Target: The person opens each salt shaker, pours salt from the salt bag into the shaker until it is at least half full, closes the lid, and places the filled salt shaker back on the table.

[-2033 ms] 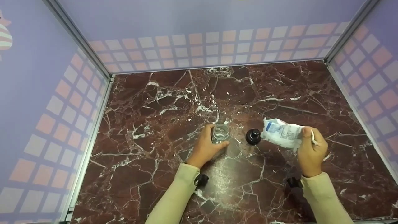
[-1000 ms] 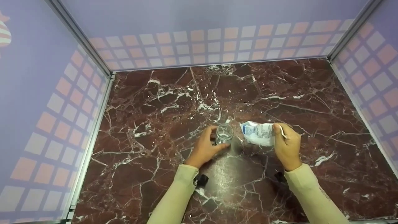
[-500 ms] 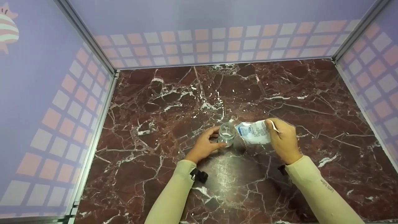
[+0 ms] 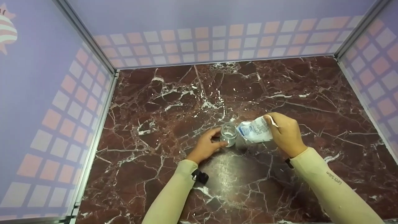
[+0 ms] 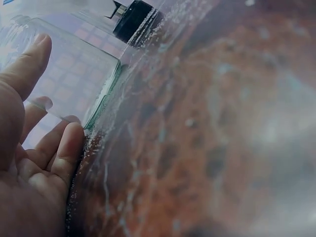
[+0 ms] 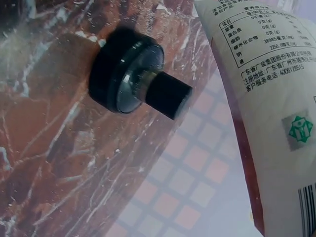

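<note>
On the marble-patterned table stands a clear glass jar (image 4: 229, 134), open at the top with a little white stuff inside. My left hand (image 4: 205, 147) holds it from the left, thumb in front and fingers behind. In my right hand (image 4: 286, 134) I grip a white and blue salt packet (image 4: 255, 130) by its right end. Its torn left corner tilts down beside the jar's rim. Whether salt flows out cannot be made out. A black grinder cap (image 6: 126, 71) stands on the table near the packet; in the head view the packet hides it.
Small white grains are strewn over the table (image 4: 174, 124) behind the jar. Purple panels with pink and white squares (image 4: 217, 43) wall the table at the back and both sides.
My right hand has brought the salt packet leftward from over the grinder cap to the jar's rim and tipped its corner down. The left hand still holds the jar, shifted slightly right.
</note>
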A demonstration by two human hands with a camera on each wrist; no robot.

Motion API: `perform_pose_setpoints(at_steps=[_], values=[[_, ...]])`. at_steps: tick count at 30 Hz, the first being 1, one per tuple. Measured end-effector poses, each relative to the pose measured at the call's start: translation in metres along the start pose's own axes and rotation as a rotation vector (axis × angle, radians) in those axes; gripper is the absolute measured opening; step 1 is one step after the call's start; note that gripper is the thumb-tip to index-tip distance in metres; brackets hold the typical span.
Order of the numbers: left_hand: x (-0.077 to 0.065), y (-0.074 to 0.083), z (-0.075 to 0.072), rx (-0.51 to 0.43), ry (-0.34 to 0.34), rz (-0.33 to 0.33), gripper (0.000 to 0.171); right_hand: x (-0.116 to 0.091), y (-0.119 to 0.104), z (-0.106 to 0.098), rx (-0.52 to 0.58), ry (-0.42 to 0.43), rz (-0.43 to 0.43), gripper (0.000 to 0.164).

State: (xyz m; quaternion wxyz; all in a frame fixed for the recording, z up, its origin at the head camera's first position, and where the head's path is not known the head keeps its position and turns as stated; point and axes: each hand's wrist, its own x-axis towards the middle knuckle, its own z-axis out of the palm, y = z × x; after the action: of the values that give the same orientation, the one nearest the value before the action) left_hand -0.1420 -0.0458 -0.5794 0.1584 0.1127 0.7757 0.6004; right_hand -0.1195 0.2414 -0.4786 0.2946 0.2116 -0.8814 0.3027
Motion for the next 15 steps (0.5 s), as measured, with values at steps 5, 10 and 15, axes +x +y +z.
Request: perform_pose_setpoints(at_steps=[5,10,15], values=[[-0.001,0.000,0.002,0.015,0.040,-0.009,0.072,0.009,-0.003,0.001,-0.008,0.011,-0.014,0.009],[-0.001,0.002,0.002,0.030,0.054,-0.020,0.074,0.016,-0.004,0.002,-0.027,-0.019,-0.074,0.007],[-0.001,0.002,0.004,0.038,0.064,-0.019,0.075,0.021,-0.004,0.004,-0.079,-0.062,-0.152,0.011]])
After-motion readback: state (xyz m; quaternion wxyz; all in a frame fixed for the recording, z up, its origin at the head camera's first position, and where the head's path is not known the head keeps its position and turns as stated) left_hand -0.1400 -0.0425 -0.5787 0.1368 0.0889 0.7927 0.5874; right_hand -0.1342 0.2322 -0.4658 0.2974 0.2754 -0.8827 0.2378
